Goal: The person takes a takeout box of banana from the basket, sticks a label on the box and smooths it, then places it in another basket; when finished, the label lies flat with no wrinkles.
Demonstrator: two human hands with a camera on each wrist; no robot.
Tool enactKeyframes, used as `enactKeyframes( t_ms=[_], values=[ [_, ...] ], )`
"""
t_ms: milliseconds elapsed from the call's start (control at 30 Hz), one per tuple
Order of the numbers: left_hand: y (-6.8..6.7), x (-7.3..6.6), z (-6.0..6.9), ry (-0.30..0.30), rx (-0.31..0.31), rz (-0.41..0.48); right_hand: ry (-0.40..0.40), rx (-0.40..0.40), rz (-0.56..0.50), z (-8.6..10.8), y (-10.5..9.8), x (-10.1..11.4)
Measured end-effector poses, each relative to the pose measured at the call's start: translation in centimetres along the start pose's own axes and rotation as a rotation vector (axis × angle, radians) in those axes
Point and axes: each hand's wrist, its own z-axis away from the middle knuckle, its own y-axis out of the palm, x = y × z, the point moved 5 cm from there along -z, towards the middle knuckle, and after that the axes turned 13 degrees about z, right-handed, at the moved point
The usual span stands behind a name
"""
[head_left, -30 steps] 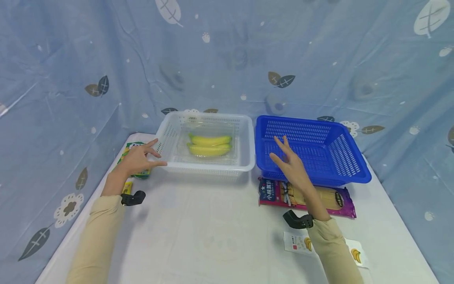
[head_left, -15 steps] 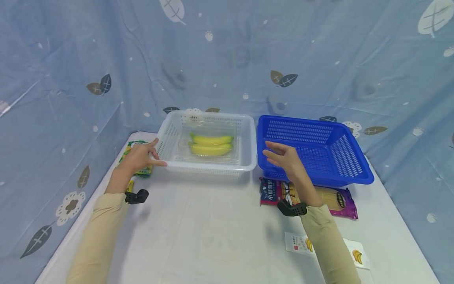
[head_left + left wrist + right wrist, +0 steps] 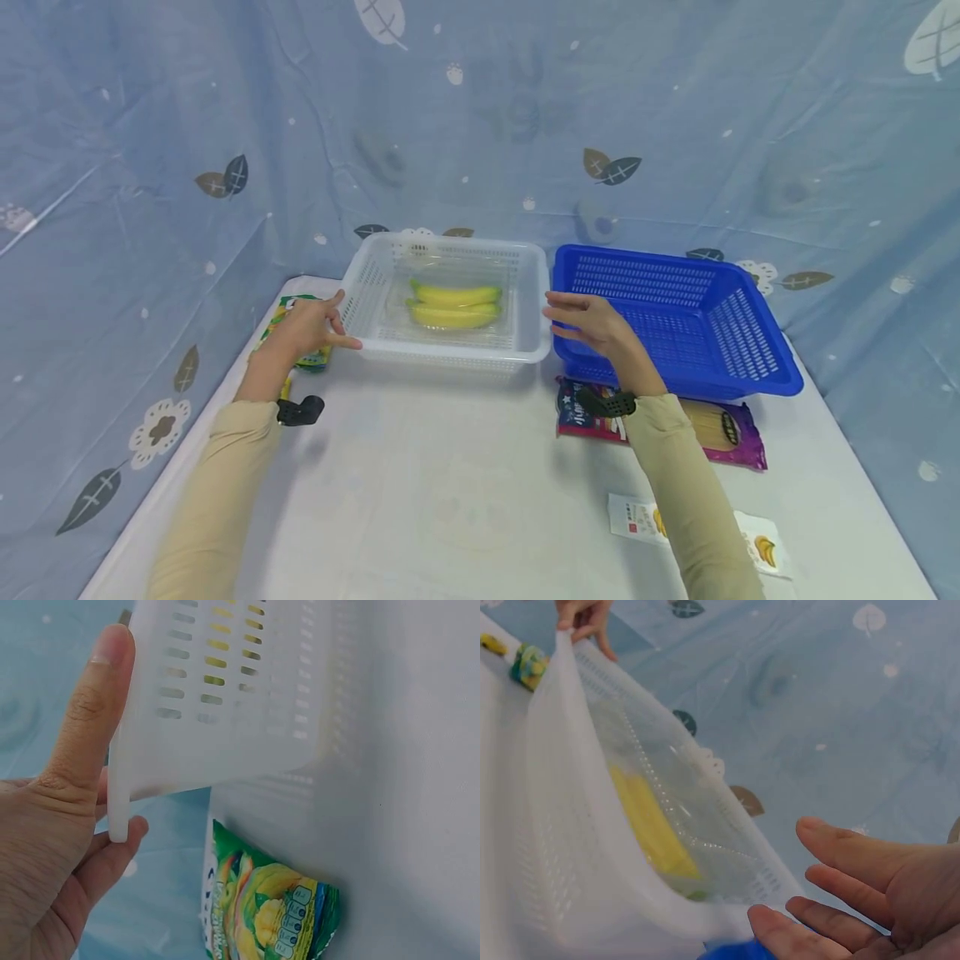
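A white plastic basket [image 3: 442, 350] holds a clear plastic container [image 3: 510, 275] with two bananas [image 3: 455, 315] side by side. My left hand [image 3: 309, 327] grips its near left corner. In the left wrist view the basket's rim [image 3: 118, 799] lies between the thumb and the other fingers. My right hand [image 3: 592, 321] reaches over the left side of a blue basket [image 3: 675, 321], its fingers extended toward the white basket's right rim. Whether the right fingertips touch that rim, I cannot tell. Nothing is in the right hand.
Below the blue basket lies a pack of dried noodles [image 3: 738, 442], partly behind the right forearm. Nearer are white packets with banana pictures [image 3: 763, 543]. A green snack bag [image 3: 315, 360] lies beside the left hand. Blue patterned cloth hangs behind the white table [image 3: 450, 467].
My right hand has moved left from above the blue basket to the white basket's right rim, its spread fingers drawing closer together. My left hand stays at the white basket's corner.
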Motion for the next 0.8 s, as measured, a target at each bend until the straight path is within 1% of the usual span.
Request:
enactKeyframes(
  t_ms=[233, 367, 433, 467, 567, 600, 667, 700, 733, 800],
  values=[
    [0.1, -0.3, 0.0, -0.014, -0.010, -0.007, 0.001, 0.033, -0.010, -1.4, 0.5, 1.0],
    [0.1, -0.5, 0.0, -0.022, -0.003, -0.001, 0.016, 0.034, -0.013, -2.3, 0.8, 1.6],
    [0.0, -0.5, 0.0, -0.029, -0.003, 0.005, 0.015, 0.022, -0.034, -2.7, 1.1, 1.9],
    [-0.1, -0.5, 0.0, -0.033, -0.001, 0.011, 0.013, 0.014, -0.021, -2.8, 1.2, 2.0],
    [-0.1, -0.5, 0.0, -0.043, 0.005, 0.024, -0.052, -0.013, -0.008, -2.5, 1.5, 2.2],
    [-0.1, -0.5, 0.0, -0.045, 0.009, 0.028, -0.104, -0.018, 0.044, -2.3, 1.6, 2.2],
    [-0.1, -0.5, 0.0, -0.043, 0.016, 0.029, -0.132, -0.031, 0.091, -2.1, 1.9, 2.2],
    [0.0, -0.5, -0.1, -0.043, 0.019, 0.028, -0.137, -0.028, 0.097, -2.2, 2.2, 2.2],
    [0.0, -0.5, -0.1, -0.042, 0.022, 0.028, -0.134, -0.020, 0.072, -2.5, 2.4, 2.2],
    [0.0, -0.5, -0.1, -0.041, 0.020, 0.023, -0.094, -0.002, 0.039, -3.4, 3.1, 2.4]
  ],
)
